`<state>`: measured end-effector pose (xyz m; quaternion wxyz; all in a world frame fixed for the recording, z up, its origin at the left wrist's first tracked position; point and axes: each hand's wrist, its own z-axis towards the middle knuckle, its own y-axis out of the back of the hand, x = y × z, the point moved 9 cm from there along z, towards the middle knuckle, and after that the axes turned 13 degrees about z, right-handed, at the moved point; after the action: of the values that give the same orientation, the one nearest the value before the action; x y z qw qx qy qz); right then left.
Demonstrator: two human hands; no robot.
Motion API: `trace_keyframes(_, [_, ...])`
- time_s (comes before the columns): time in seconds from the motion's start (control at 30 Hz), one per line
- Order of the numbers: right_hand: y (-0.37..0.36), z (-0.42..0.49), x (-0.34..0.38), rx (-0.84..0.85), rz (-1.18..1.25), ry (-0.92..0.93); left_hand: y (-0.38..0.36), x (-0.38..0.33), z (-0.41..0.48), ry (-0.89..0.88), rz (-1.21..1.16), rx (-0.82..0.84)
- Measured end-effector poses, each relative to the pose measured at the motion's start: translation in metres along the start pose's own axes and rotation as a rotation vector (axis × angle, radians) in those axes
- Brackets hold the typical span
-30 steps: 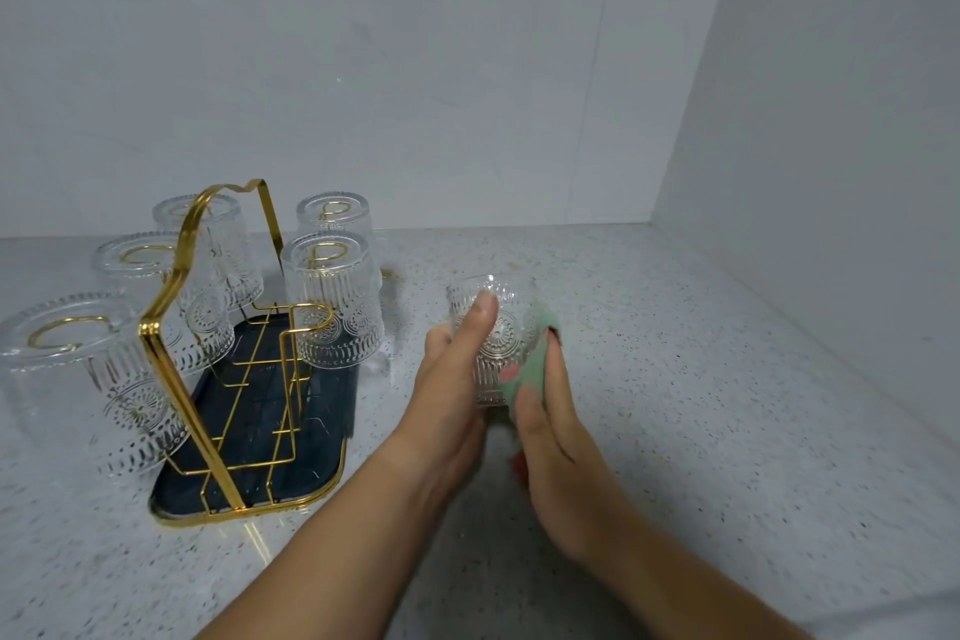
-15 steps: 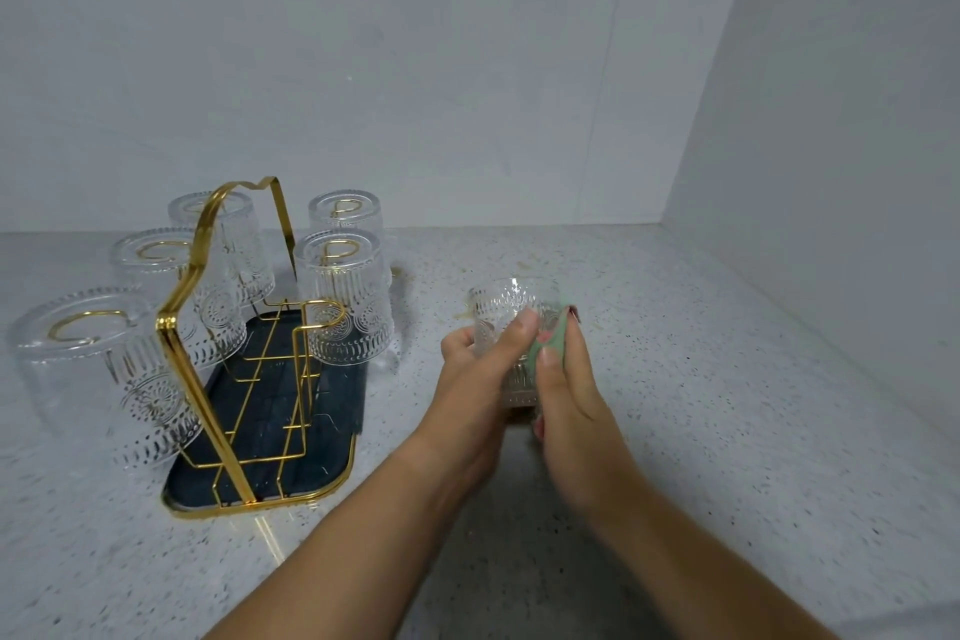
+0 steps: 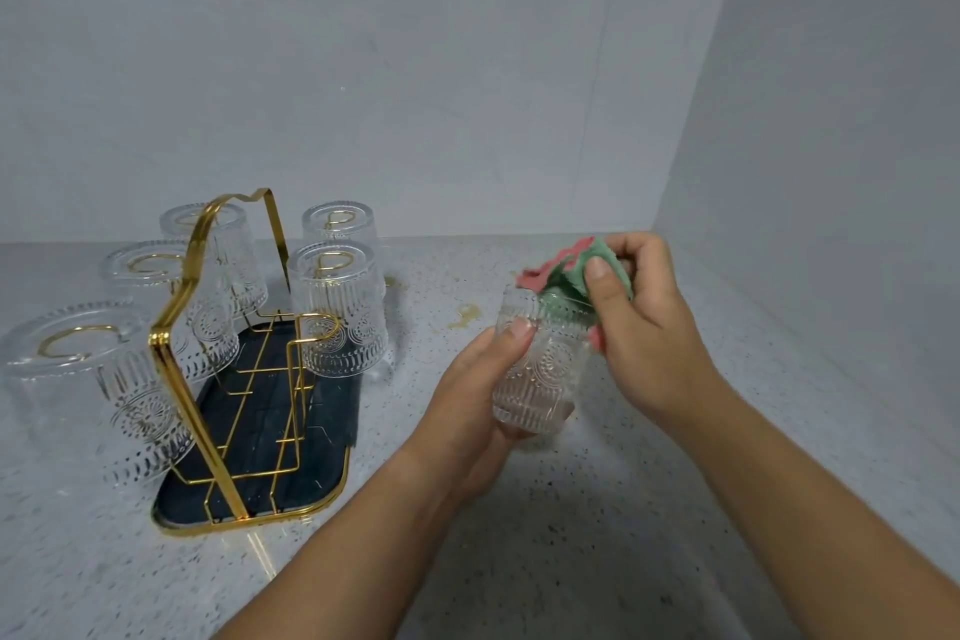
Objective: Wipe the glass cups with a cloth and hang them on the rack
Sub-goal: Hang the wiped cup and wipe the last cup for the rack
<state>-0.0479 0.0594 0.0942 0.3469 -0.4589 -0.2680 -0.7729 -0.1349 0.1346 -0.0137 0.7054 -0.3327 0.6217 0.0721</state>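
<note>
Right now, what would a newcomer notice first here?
At centre the left hand holds a patterned glass cup while the right hand holds a green and pink cloth at its mouth. To their left, a gold rack on a dark tray carries five upturned cups.

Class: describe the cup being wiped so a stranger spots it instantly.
Start at the gold rack on the counter and look right. There the left hand grips one glass cup. Unlike the five cups hung upside down, it is upright, with a green cloth at its rim.
</note>
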Motion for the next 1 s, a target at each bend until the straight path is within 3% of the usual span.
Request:
trace_keyframes(0.23, [0.008, 0.019, 0.011, 0.053, -0.208, -0.019, -0.006, 0.003, -0.001, 0.032, 0.057, 0.076])
trace_keyframes(0.5, [-0.005, -0.01, 0.008, 0.386, -0.009, -0.136, -0.002, 0.003, 0.003, -0.001, 0.058, 0.086])
trace_keyframes(0.6, [0.013, -0.007, 0.006, 0.307, 0.01, -0.107, -0.001, 0.004, 0.003, 0.006, 0.029, 0.079])
trace_keyframes(0.8, [0.025, -0.011, 0.008, 0.07, -0.182, -0.003, 0.001, 0.001, 0.002, -0.014, 0.032, 0.053])
trace_keyframes(1.0, [0.003, -0.02, 0.005, 0.323, -0.184, 0.028, -0.001, -0.003, 0.001, -0.065, 0.064, 0.066])
